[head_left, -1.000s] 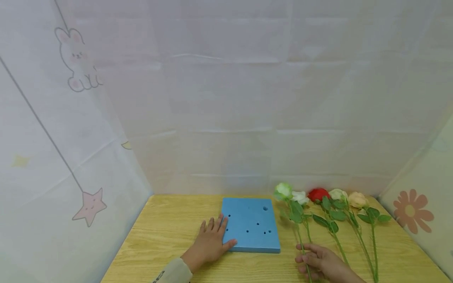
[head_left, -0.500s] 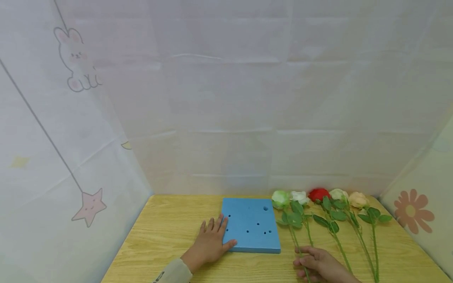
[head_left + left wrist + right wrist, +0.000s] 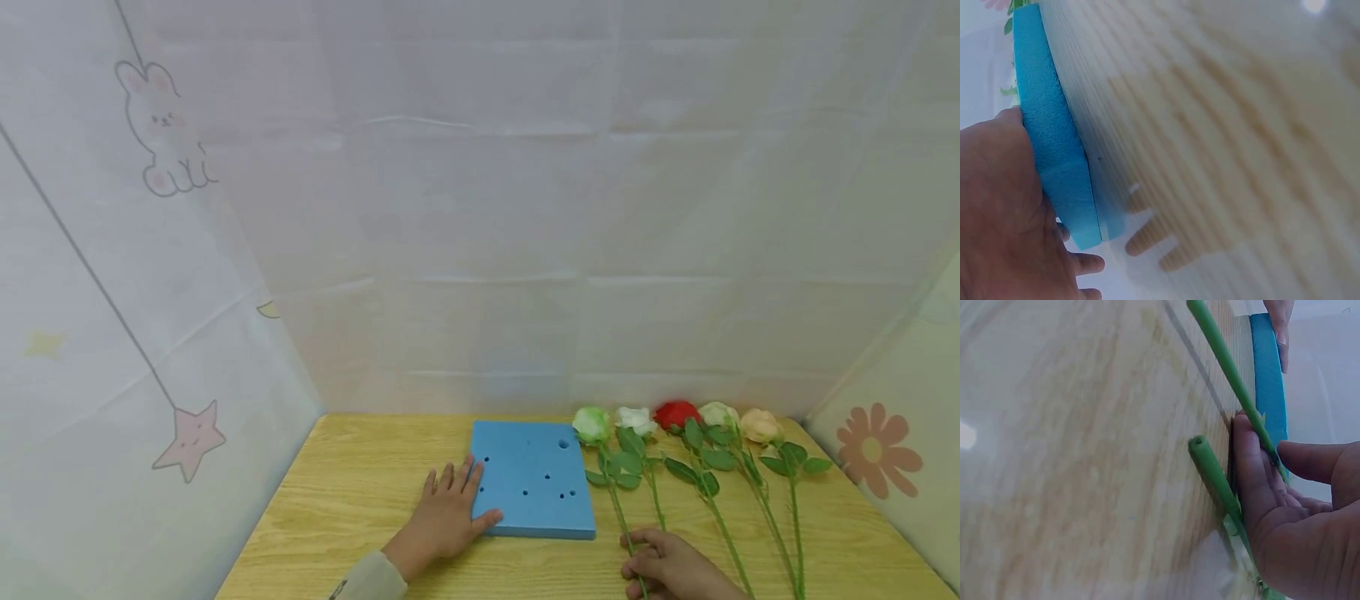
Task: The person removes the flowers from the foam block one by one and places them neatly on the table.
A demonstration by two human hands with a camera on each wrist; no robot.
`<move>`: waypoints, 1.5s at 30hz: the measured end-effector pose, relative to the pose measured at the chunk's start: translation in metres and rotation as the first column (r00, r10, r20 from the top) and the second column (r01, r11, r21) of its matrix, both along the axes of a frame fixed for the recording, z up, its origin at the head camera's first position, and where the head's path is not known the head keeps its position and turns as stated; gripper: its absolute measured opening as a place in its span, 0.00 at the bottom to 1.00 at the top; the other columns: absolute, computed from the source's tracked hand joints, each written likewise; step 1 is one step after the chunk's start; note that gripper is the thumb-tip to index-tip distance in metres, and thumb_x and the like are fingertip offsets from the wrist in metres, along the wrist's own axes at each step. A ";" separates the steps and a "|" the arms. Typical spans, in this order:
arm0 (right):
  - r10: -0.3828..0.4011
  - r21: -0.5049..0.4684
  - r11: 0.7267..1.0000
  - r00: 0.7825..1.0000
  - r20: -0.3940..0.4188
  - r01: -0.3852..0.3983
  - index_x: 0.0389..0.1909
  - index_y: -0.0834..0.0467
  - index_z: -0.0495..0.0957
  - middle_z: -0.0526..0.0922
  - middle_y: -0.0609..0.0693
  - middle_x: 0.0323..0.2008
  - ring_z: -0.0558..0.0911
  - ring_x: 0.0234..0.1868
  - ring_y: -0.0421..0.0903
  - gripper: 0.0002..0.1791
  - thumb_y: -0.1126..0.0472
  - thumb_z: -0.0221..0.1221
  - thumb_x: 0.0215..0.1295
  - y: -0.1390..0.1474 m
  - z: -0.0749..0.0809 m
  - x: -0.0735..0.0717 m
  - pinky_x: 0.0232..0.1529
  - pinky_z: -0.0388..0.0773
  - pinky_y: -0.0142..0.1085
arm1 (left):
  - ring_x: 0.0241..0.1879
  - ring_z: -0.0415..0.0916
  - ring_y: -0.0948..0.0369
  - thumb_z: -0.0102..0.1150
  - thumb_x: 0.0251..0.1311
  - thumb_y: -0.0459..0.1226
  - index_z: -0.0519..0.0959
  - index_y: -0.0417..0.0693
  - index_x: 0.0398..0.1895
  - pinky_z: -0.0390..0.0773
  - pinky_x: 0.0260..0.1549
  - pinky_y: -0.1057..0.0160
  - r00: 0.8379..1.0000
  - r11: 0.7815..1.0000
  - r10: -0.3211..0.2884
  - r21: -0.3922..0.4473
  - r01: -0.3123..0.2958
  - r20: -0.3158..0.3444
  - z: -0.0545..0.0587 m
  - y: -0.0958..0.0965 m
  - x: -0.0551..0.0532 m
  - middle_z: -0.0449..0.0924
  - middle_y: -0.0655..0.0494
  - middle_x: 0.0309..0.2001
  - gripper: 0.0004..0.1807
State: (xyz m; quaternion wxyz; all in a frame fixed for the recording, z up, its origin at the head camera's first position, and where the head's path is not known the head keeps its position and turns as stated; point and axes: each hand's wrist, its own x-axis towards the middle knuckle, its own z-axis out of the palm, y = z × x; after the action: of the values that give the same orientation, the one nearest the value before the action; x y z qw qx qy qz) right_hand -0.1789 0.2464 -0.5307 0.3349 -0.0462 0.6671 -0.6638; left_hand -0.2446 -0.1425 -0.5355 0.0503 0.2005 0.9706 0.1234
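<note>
A blue foam block point(image 3: 513, 467) with several holes lies on the wooden table. My left hand point(image 3: 448, 518) rests flat on its left edge with fingers spread; in the left wrist view the palm point(image 3: 1000, 212) is against the block's side. To the right of the block lies a light-green artificial rose point(image 3: 592, 425), its head touching or close to the block's right corner. My right hand point(image 3: 675, 568) pinches the lower part of its stem point(image 3: 1225, 365) between thumb and fingers. Beneath that hand, a second stem point(image 3: 1213, 472) lies on the table.
Beside the green rose lie a white rose point(image 3: 636, 420), a red rose point(image 3: 677, 414), a cream rose point(image 3: 718, 414) and a peach rose point(image 3: 760, 425), stems toward me. Behind the table point(image 3: 360, 467) hangs a pale cloth wall point(image 3: 465, 208).
The green rose's head has come down and slightly left, toward the block. My right hand has shifted a little down and left with the stem. The left hand stays in place.
</note>
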 end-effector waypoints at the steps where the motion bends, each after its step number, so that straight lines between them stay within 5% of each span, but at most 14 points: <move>1: -0.004 0.022 1.000 1.000 -0.009 0.004 0.70 0.76 0.57 0.82 0.58 0.43 0.85 0.37 0.47 0.29 0.62 0.52 0.79 0.000 0.000 -0.001 0.34 0.78 0.36 | 0.77 0.47 0.37 0.36 0.69 0.71 0.48 0.52 0.83 0.47 0.70 0.30 1.000 1.000 0.001 -0.002 -0.001 0.000 0.001 0.000 0.000 0.43 0.48 0.82 0.50; 10: -0.019 0.227 0.973 0.995 -0.095 0.041 0.69 0.78 0.60 0.82 0.57 0.38 0.79 0.29 0.46 0.30 0.61 0.53 0.77 -0.005 0.013 -0.005 0.32 0.76 0.39 | 0.77 0.48 0.37 0.36 0.68 0.72 0.50 0.50 0.83 0.47 0.71 0.30 1.000 1.000 0.007 -0.016 -0.007 -0.015 0.001 -0.003 -0.002 0.45 0.47 0.82 0.51; 22: -0.037 0.245 0.967 0.991 -0.127 0.067 0.63 0.73 0.70 0.79 0.53 0.28 0.75 0.25 0.44 0.23 0.60 0.55 0.76 -0.003 0.019 -0.008 0.29 0.75 0.39 | 0.77 0.47 0.36 0.36 0.68 0.72 0.51 0.49 0.82 0.46 0.70 0.30 1.000 1.000 0.003 -0.010 -0.003 -0.009 0.003 -0.005 -0.002 0.46 0.46 0.81 0.50; 30: -0.062 0.259 0.960 0.983 -0.171 0.106 0.62 0.71 0.71 0.84 0.55 0.40 0.85 0.33 0.50 0.22 0.59 0.54 0.77 0.001 0.023 -0.017 0.33 0.82 0.43 | 0.78 0.47 0.37 0.35 0.66 0.74 0.51 0.52 0.83 0.47 0.71 0.31 1.000 1.000 0.017 -0.022 -0.017 0.013 0.006 -0.009 -0.003 0.46 0.48 0.82 0.51; 45: -0.063 0.255 0.958 0.965 -0.253 0.130 0.65 0.73 0.68 0.84 0.57 0.46 0.86 0.41 0.55 0.28 0.56 0.57 0.76 0.007 0.045 -0.026 0.40 0.85 0.48 | 0.78 0.46 0.38 0.39 0.68 0.71 0.53 0.48 0.82 0.47 0.71 0.31 1.000 1.000 -0.012 0.021 0.012 0.015 0.009 -0.019 -0.004 0.46 0.45 0.81 0.50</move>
State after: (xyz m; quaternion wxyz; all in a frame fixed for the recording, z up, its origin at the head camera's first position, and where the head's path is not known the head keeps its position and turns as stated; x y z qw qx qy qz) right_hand -0.2054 0.2531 -0.4861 0.2211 -0.0482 0.7884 -0.5720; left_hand -0.2487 -0.1611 -0.5263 0.0561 0.2061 0.9676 0.1349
